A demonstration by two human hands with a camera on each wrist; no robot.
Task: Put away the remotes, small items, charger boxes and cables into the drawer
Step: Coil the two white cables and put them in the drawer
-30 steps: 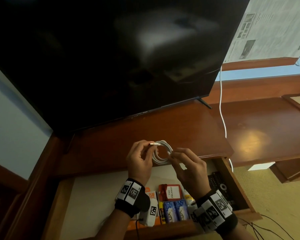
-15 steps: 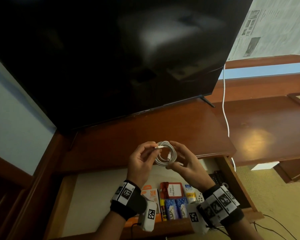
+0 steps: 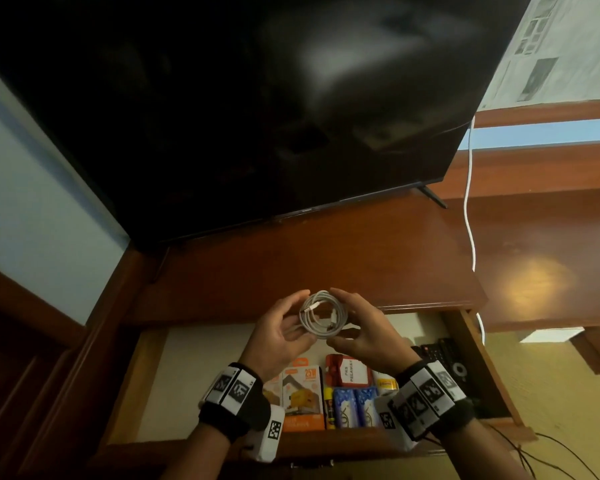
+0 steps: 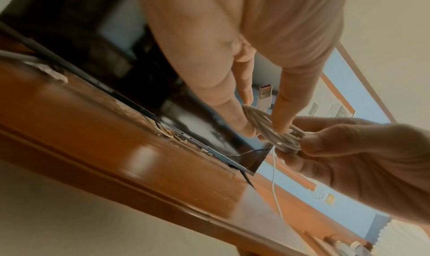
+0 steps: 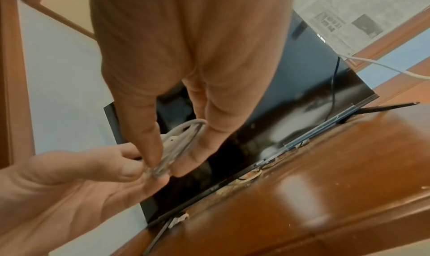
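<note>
A coiled white cable [image 3: 323, 315] hangs in the air above the back of the open drawer [image 3: 201, 372], held between both hands. My left hand [image 3: 284, 327] pinches its left side [image 4: 256, 120], with a USB plug [image 4: 265, 96] sticking up between the fingers. My right hand [image 3: 357, 327] pinches the right side of the coil [image 5: 179, 145]. Inside the drawer lie an orange charger box [image 3: 302, 396], a red tag [image 3: 349, 372], blue packets [image 3: 355, 407] and black remotes [image 3: 447, 358].
A large black TV [image 3: 257, 98] stands on the wooden cabinet top [image 3: 326, 258] behind the hands. A white cord [image 3: 470, 202] hangs down at the TV's right side. Dark wires [image 3: 551, 455] lie on the floor at the lower right.
Both hands have closed round the coil and lowered it slightly toward the drawer. The loose plug end is now tucked against the coil.
</note>
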